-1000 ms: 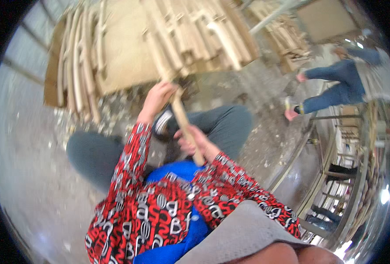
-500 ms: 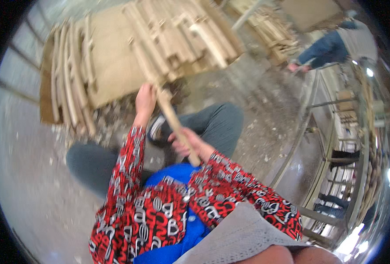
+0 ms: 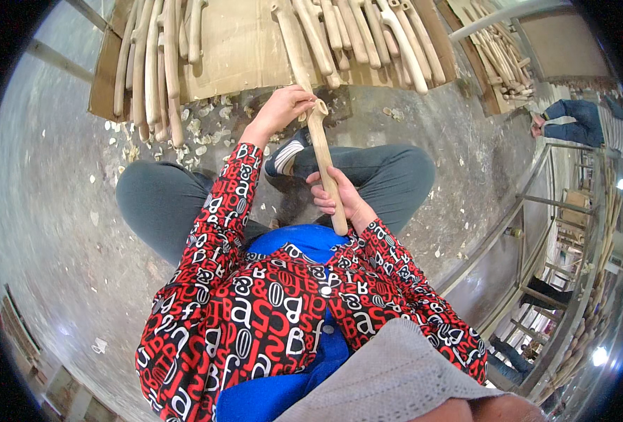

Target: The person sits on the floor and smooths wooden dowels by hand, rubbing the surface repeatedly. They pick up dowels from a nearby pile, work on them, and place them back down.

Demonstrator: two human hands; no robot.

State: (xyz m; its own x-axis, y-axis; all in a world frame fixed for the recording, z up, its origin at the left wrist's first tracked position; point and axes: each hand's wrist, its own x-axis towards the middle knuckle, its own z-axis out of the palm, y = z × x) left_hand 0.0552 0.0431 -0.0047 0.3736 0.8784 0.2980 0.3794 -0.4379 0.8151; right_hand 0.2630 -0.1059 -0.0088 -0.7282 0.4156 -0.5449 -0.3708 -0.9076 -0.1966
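A pale wooden stick (image 3: 320,143) with a knobbed, stubby-branched far end slants across my lap. My right hand (image 3: 344,199) wraps around its lower part, with the rounded butt sticking out toward my body. My left hand (image 3: 283,111) is closed at the knobbed end, its fingertips pinched together against the wood. Whether those fingers hide anything small, I cannot tell. Just beyond, another wooden stick (image 3: 292,46) lies on the cardboard sheet (image 3: 234,49), its near end reaching close behind my left fingers.
Similar sticks lie in a left group (image 3: 150,63) and a right row (image 3: 368,35) on the cardboard. Wood shavings (image 3: 202,126) litter the floor. My crossed legs (image 3: 389,179) frame the work. At right are a metal rack (image 3: 498,243), more sticks (image 3: 498,53) and another person (image 3: 582,123).
The view has shifted and become sharper; the cardboard and sticks now sit higher in it. Both hands remain at the same stick, which now stands steeper in view.
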